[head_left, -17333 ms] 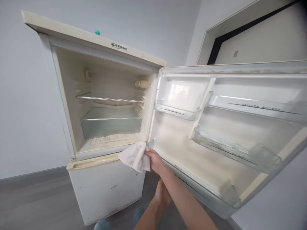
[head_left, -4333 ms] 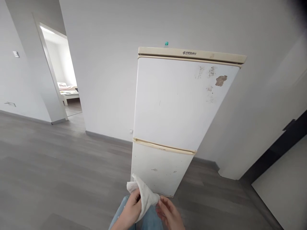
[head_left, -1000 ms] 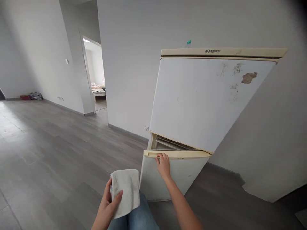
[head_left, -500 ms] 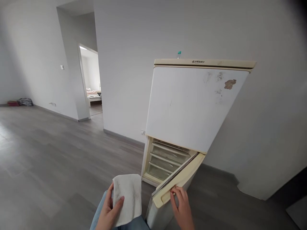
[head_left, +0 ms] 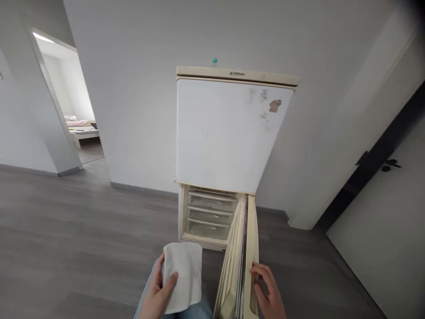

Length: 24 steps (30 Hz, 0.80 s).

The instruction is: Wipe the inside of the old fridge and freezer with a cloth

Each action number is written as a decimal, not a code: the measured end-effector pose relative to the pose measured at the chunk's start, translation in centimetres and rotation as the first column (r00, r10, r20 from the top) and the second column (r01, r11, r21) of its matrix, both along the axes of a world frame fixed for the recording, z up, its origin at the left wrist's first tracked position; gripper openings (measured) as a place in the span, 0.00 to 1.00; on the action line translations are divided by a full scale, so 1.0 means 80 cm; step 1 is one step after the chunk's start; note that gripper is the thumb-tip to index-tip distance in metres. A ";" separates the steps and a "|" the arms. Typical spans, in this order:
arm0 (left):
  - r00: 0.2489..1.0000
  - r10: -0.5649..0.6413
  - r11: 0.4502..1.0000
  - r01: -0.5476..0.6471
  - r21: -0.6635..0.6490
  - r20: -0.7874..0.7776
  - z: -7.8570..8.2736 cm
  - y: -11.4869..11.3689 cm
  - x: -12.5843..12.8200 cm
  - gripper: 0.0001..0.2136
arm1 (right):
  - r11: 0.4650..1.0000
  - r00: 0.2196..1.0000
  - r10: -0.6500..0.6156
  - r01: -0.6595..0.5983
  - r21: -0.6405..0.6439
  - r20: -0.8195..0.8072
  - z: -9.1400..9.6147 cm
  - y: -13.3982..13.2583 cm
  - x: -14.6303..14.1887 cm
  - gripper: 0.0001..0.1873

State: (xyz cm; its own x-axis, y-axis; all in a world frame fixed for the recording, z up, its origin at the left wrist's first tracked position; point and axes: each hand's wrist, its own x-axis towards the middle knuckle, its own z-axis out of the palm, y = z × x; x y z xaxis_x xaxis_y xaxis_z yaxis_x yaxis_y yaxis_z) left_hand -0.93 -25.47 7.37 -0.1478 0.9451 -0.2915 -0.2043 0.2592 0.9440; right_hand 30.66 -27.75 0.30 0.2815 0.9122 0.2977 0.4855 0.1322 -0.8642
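A small white fridge (head_left: 219, 133) stands against the wall, its upper door closed. The lower freezer door (head_left: 244, 261) is swung wide toward me, edge-on, showing several clear drawers (head_left: 209, 215) inside. My right hand (head_left: 268, 292) rests on the outer side of that door near its top edge, fingers curled against it. My left hand (head_left: 157, 294) holds a folded white cloth (head_left: 182, 274) in front of my lap, thumb on top.
Grey wood floor (head_left: 66, 248) spreads to the left. A doorway (head_left: 66, 102) at the left leads to a room with a bed. A door with a black frame and handle (head_left: 385, 168) is at the right. A small teal object (head_left: 214, 60) sits on the fridge top.
My right hand has pulled the freezer door from a crack to fully open, exposing the drawers. The cloth stays in my left hand. My view has shifted to face the fridge head-on.
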 end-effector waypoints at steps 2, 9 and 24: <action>0.998 -0.063 0.998 0.063 0.003 0.005 -0.004 0.006 0.009 0.44 | 0.998 0.998 -0.068 0.067 -0.019 -0.019 0.005 -0.007 0.013 0.17; 0.955 -0.294 0.955 0.296 -0.031 0.043 -0.024 0.026 0.046 0.44 | 0.977 0.987 -0.148 0.136 -0.164 -0.062 0.032 -0.040 0.096 0.18; 0.911 -0.410 0.912 0.411 0.001 -0.036 -0.038 0.052 0.110 0.38 | 0.565 0.776 -0.452 0.630 -0.532 0.439 0.063 -0.068 0.342 0.20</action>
